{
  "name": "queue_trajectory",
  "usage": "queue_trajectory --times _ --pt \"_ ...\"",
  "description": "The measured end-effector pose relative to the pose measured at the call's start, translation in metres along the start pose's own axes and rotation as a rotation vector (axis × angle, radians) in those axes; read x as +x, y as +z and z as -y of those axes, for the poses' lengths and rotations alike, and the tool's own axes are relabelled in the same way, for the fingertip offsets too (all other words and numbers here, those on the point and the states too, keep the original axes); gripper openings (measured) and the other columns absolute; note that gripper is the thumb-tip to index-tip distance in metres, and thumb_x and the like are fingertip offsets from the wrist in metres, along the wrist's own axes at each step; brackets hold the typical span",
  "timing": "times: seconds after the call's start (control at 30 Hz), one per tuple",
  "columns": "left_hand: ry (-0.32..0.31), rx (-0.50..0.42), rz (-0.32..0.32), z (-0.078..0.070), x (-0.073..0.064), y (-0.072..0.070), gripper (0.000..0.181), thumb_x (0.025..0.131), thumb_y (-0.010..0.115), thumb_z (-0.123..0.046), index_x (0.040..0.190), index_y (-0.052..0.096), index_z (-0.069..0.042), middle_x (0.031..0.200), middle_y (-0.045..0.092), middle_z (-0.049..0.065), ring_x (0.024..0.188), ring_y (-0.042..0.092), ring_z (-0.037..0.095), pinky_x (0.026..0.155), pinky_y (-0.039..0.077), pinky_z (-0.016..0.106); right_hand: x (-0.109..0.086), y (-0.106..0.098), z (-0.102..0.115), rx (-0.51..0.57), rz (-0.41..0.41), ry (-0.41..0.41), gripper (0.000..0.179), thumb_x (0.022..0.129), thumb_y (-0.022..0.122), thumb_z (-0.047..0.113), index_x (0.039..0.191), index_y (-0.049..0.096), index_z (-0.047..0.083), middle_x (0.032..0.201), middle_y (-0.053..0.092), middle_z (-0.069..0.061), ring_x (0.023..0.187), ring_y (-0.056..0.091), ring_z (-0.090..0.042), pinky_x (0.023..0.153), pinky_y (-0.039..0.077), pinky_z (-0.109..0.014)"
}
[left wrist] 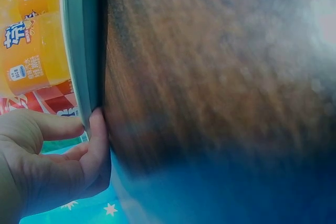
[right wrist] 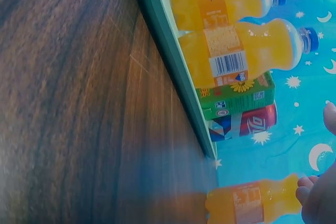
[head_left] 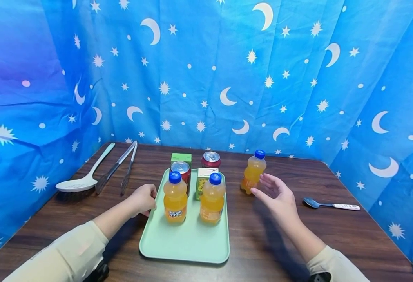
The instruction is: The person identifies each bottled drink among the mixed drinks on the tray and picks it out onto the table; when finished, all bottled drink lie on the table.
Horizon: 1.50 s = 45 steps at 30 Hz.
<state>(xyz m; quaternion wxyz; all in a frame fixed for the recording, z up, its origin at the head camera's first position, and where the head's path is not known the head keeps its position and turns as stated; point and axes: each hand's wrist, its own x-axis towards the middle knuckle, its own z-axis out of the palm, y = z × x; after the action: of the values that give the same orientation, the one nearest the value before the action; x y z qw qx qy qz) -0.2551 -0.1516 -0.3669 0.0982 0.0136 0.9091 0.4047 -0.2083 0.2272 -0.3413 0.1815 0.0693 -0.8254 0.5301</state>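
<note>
With thumb and fingers, my left hand (head_left: 144, 200) pinches the left rim of a light green tray (head_left: 185, 246); the left wrist view shows the grip at the tray edge (left wrist: 84, 77). Two orange soda bottles (head_left: 175, 199) (head_left: 212, 201) with blue caps stand upright on the tray. Behind them are red soda cans (head_left: 181, 168) (head_left: 211, 159) and green drink cartons (head_left: 181, 157) (head_left: 202, 182), partly hidden. Right of the tray, a third orange soda bottle (head_left: 254, 172) stands on the table. My right hand (head_left: 280, 199) is beside it, fingers spread and thumb apart, holding nothing.
On the left of the brown wooden table (head_left: 263, 250) lie a white slotted skimmer (head_left: 77, 185) and metal tongs (head_left: 122, 162). A small spoon (head_left: 328, 205) with a pale handle lies at the right. A blue curtain (head_left: 206, 70) with moons and stars hangs behind.
</note>
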Motion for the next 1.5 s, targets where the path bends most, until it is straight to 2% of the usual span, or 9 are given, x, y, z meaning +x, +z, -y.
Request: queue_trajectory --times 0.17,0.33,0.6,1.03,1.37,1.5 --pt "0.000 0.004 -0.005 -0.001 0.000 0.000 0.025 0.073 0.061 0.015 0.088 0.046 0.003 0.080 0.045 0.015 0.067 0.054 0.025 0.049 0.053 0.033 -0.002 0.002 0.004 -0.012 0.003 -0.001 0.062 0.079 0.074 0.037 0.128 0.051 0.007 0.128 0.056 -0.011 0.118 0.052 -0.020 0.097 0.041 -0.035" --pt "-0.001 0.004 -0.002 0.000 0.001 0.000 0.025 0.073 0.061 0.015 0.087 0.046 0.003 0.081 0.045 0.015 0.067 0.054 0.025 0.049 0.053 0.033 -0.005 0.006 0.006 0.034 0.015 -0.002 0.062 0.078 0.076 0.033 0.129 0.051 0.007 0.129 0.055 -0.011 0.118 0.052 -0.021 0.098 0.040 -0.035" --pt "-0.006 -0.012 0.003 0.002 0.001 0.002 0.025 0.073 0.061 0.016 0.088 0.045 0.003 0.081 0.045 0.015 0.067 0.054 0.025 0.049 0.053 0.034 -0.011 0.011 0.014 0.079 0.034 -0.009 0.058 0.079 0.076 0.024 0.128 0.051 0.006 0.128 0.055 -0.010 0.118 0.052 -0.019 0.095 0.042 -0.029" --pt "-0.012 -0.004 -0.004 0.002 0.001 0.001 0.026 0.073 0.062 0.017 0.088 0.046 0.003 0.082 0.046 0.015 0.068 0.055 0.025 0.050 0.054 0.034 -0.015 0.020 0.022 0.135 0.083 -0.039 0.060 0.076 0.078 0.024 0.127 0.051 0.005 0.126 0.057 -0.005 0.118 0.052 -0.018 0.094 0.041 -0.022" --pt "-0.011 -0.016 -0.004 0.000 -0.001 0.001 0.025 0.073 0.061 0.017 0.088 0.045 0.004 0.081 0.045 0.015 0.068 0.054 0.025 0.049 0.053 0.034 -0.018 0.027 0.030 0.144 0.129 -0.063 0.058 0.078 0.077 0.021 0.128 0.052 0.008 0.128 0.056 -0.003 0.119 0.051 -0.019 0.095 0.041 -0.032" --pt "-0.013 -0.017 -0.006 0.000 -0.002 0.002 0.026 0.073 0.061 0.017 0.088 0.046 0.003 0.081 0.046 0.015 0.068 0.054 0.025 0.049 0.053 0.034 -0.018 0.029 0.030 0.160 0.137 -0.067 0.058 0.076 0.078 0.020 0.127 0.052 0.008 0.127 0.057 -0.004 0.118 0.052 -0.018 0.095 0.041 -0.033"
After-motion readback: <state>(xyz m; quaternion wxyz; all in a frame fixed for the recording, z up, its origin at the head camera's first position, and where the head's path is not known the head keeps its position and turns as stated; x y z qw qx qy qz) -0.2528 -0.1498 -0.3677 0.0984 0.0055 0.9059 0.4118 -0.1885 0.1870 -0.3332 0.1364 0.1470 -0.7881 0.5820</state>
